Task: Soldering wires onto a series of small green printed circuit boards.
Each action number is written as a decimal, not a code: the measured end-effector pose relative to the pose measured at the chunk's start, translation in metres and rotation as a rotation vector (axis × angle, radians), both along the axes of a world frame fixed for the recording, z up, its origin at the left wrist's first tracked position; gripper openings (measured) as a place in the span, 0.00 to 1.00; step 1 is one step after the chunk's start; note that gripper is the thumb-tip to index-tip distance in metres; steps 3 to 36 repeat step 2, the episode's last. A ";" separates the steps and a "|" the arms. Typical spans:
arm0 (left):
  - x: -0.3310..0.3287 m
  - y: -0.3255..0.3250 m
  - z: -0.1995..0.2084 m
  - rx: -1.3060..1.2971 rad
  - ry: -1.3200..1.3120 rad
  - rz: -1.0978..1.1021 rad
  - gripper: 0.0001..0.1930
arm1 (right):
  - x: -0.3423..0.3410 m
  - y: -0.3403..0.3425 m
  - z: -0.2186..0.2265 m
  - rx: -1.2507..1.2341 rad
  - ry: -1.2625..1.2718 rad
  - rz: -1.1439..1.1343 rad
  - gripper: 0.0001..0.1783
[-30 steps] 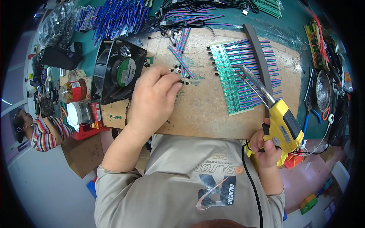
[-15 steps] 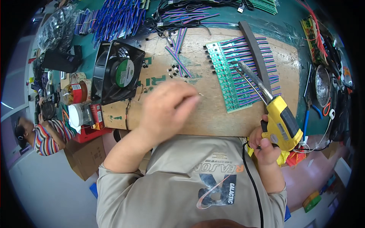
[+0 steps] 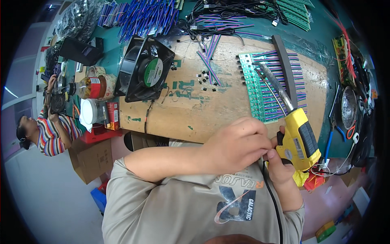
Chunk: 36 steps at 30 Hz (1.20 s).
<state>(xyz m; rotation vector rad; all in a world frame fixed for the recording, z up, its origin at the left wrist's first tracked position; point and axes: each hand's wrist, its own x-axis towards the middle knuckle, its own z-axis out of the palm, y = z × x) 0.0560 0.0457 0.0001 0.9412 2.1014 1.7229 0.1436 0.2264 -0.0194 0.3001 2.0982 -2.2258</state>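
Observation:
My right hand [image 3: 281, 167] is wrapped round the grip of a yellow and black soldering gun [image 3: 298, 140]. Its metal tip slants up over a row of green circuit boards [image 3: 256, 95] with striped ribbon wires. Close beside the gun's grip, my left hand [image 3: 239, 144] is closed in a pinch against my right thumb; whatever sits between the fingertips is too small to make out. A dark grey bar [image 3: 286, 69] lies across the ribbon wires. Small black-bodied components [image 3: 205, 77] lie loose on the wooden board next to a few striped wires [image 3: 210, 57].
A black cooling fan [image 3: 146, 69] stands left on the wooden board [image 3: 178, 116]. Jars [image 3: 91, 87] are beyond it. Wire bundles [image 3: 148, 18] and black cables [image 3: 239, 10] fill the back. Pliers [image 3: 335, 130] and a metal bowl [image 3: 346, 106] lie right. A person [image 3: 57, 132] sits at far left.
My left hand has moved right and down from over the board to meet my right thumb. The soldering gun stays in my right hand. The whole view has shifted slightly.

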 end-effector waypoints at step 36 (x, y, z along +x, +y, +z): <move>-0.003 -0.001 -0.002 0.007 0.205 -0.036 0.06 | -0.002 0.002 0.003 -0.098 -0.049 0.020 0.36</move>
